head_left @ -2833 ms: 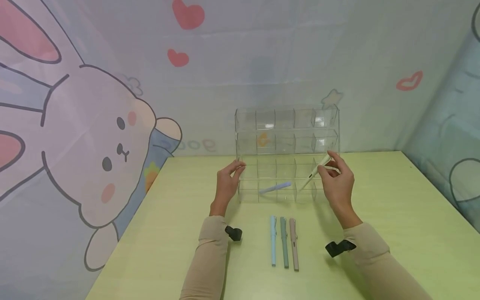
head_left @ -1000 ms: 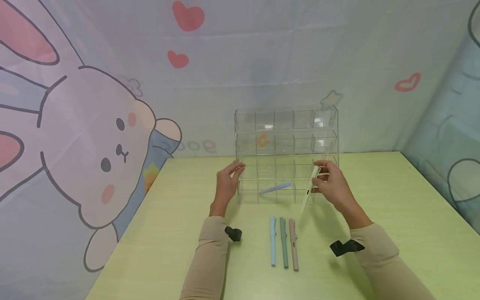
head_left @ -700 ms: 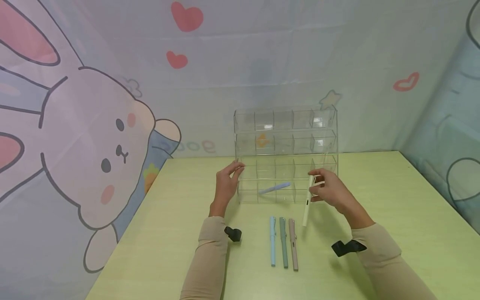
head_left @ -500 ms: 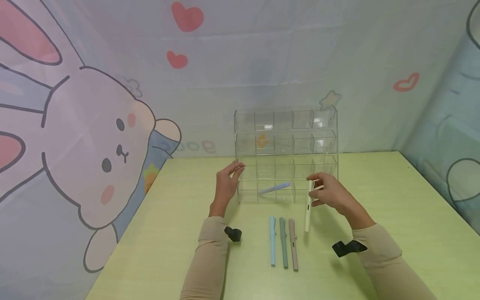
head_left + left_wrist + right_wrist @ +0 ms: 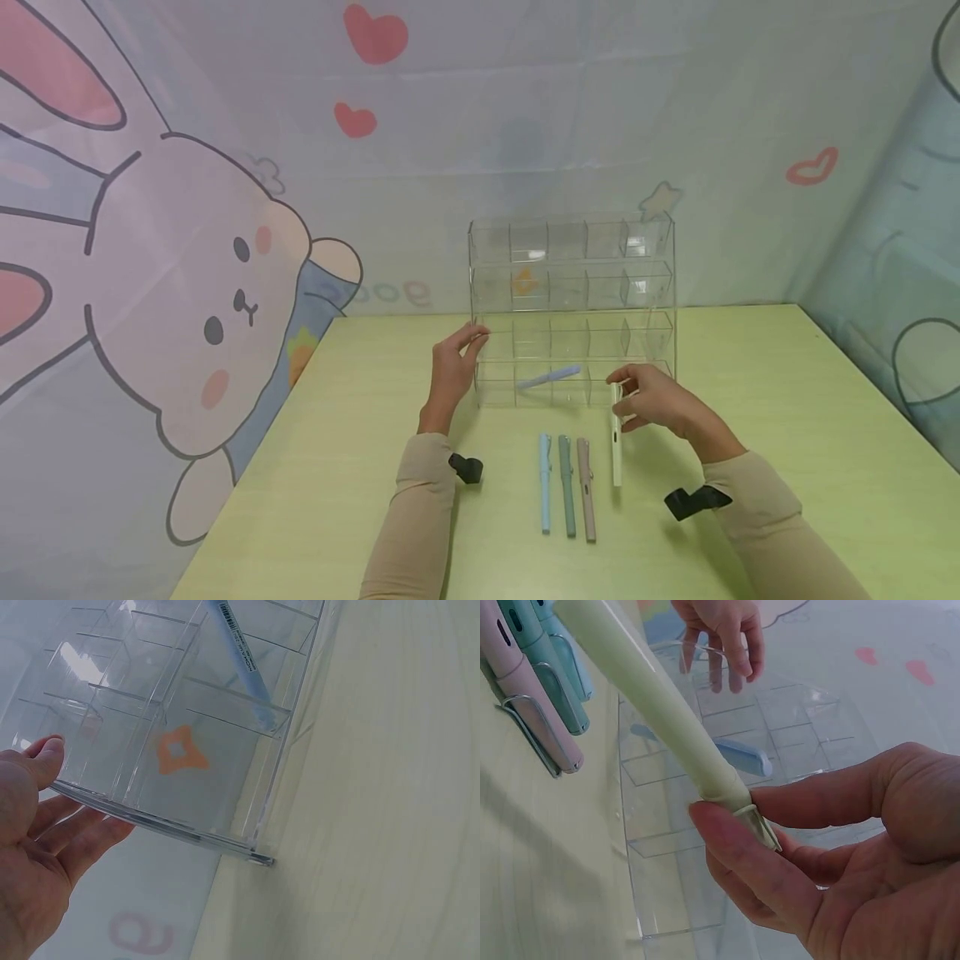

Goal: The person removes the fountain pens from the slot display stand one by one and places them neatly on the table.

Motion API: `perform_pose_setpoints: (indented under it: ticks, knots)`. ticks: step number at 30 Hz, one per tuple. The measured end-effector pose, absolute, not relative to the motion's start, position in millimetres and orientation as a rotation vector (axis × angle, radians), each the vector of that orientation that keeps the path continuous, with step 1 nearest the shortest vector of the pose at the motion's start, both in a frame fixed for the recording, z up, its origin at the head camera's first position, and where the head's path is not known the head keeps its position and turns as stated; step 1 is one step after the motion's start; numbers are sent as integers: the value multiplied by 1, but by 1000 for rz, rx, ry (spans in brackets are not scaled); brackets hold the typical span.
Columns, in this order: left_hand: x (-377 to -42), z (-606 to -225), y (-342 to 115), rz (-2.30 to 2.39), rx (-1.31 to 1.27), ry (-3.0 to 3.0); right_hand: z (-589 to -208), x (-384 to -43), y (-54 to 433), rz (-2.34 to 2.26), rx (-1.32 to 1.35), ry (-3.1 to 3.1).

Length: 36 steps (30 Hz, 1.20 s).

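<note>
My left hand [image 5: 452, 367] pinches the left side edge of a clear divided rack [image 5: 573, 312], thumb on one face and fingers on the other in the left wrist view. A lavender-blue pen [image 5: 550, 377] lies slanted in the rack's bottom row. Between thumb and fingers of my right hand [image 5: 656, 398] is a pale yellow-green pen [image 5: 656, 705], gripped near its clip end. Its other end points toward me, to the right of three pens on the table: light blue [image 5: 545, 483], green [image 5: 567, 486] and pinkish-brown [image 5: 587, 490].
The yellow-green table [image 5: 322, 500] runs back to a cartoon-printed curtain [image 5: 570, 108], just behind the rack. Another curtain panel [image 5: 900, 275] hangs at the right. A small black wrist camera [image 5: 467, 467] sits on the left cuff, another black one [image 5: 696, 502] on the right.
My right hand has brought the pale pen down from the rack's right side toward me, turning it from slanted to nearly parallel with the three pens. My left hand has stayed on the rack.
</note>
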<state>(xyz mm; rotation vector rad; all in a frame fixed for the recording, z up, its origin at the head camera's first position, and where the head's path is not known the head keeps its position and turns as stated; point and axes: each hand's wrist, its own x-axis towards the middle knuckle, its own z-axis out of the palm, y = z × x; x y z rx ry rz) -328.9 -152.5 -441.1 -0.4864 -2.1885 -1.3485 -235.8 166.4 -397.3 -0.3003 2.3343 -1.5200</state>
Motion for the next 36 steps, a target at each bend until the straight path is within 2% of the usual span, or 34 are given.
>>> perform_pose_setpoints:
  ticks: [36]
  knots:
    - [-328, -443, -153, -1377, -501, -2178, -429, -234, 154, -1296, -392, 2211]
